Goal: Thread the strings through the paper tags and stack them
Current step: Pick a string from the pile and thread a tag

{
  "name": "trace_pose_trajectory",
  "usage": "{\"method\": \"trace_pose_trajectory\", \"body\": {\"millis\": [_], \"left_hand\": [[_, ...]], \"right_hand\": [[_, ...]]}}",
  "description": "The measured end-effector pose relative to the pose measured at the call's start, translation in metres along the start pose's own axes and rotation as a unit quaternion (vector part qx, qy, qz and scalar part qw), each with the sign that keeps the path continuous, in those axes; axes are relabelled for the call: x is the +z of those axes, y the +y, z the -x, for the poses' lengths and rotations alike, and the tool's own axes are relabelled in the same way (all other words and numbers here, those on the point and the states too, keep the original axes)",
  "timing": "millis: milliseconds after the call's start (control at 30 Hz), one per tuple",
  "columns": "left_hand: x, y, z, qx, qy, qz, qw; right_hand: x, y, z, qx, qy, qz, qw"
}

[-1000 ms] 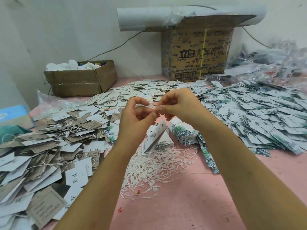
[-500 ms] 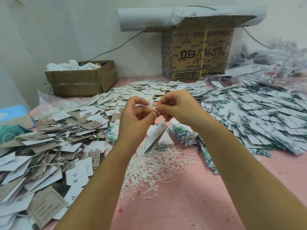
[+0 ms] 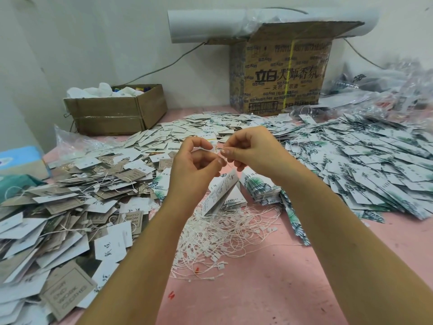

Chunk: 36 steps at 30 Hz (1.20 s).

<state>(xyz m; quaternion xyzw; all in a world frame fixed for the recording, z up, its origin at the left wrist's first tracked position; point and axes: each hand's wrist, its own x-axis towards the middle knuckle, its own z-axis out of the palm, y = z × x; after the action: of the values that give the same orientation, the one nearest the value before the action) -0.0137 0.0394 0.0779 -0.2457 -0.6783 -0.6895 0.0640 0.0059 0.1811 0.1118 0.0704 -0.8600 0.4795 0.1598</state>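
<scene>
My left hand (image 3: 192,165) and my right hand (image 3: 254,153) are raised together over the middle of the pink table (image 3: 269,289), fingertips almost touching. Both pinch a thin white string at its ends. A few paper tags (image 3: 219,193) hang below the fingers on that string, tilted, white with dark print. Under them lies a tangle of loose white strings (image 3: 222,235). A small neat stack of leaf-printed tags (image 3: 260,188) stands just right of the hanging tags.
A heap of brown and white strung tags (image 3: 58,207) fills the left side. A wide spread of leaf-printed tags (image 3: 363,165) covers the right. A low cardboard box (image 3: 117,111) and a tall printed carton (image 3: 281,73) stand at the back wall.
My hands have shifted only slightly; the left fingers have opened a little around the string end while the tags keep hanging below.
</scene>
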Motion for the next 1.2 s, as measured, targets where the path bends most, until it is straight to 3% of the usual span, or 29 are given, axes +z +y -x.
{"method": "trace_pose_trajectory", "body": {"millis": [467, 733, 967, 1200], "left_hand": [[-0.001, -0.003, 0.000, 0.010, 0.005, 0.016, 1.000], [-0.003, 0.001, 0.000, 0.004, 0.016, 0.059, 0.998], [-0.003, -0.001, -0.001, -0.024, 0.017, 0.018, 0.999], [-0.002, -0.013, 0.001, -0.029, -0.027, -0.049, 0.998]], "right_hand": [[0.001, 0.000, 0.002, 0.002, -0.019, -0.036, 0.999], [0.003, -0.005, 0.003, 0.006, -0.039, -0.167, 0.985], [-0.003, -0.006, 0.005, 0.018, -0.099, -0.236, 0.967], [-0.003, -0.011, 0.008, 0.021, -0.138, -0.176, 0.974]]}}
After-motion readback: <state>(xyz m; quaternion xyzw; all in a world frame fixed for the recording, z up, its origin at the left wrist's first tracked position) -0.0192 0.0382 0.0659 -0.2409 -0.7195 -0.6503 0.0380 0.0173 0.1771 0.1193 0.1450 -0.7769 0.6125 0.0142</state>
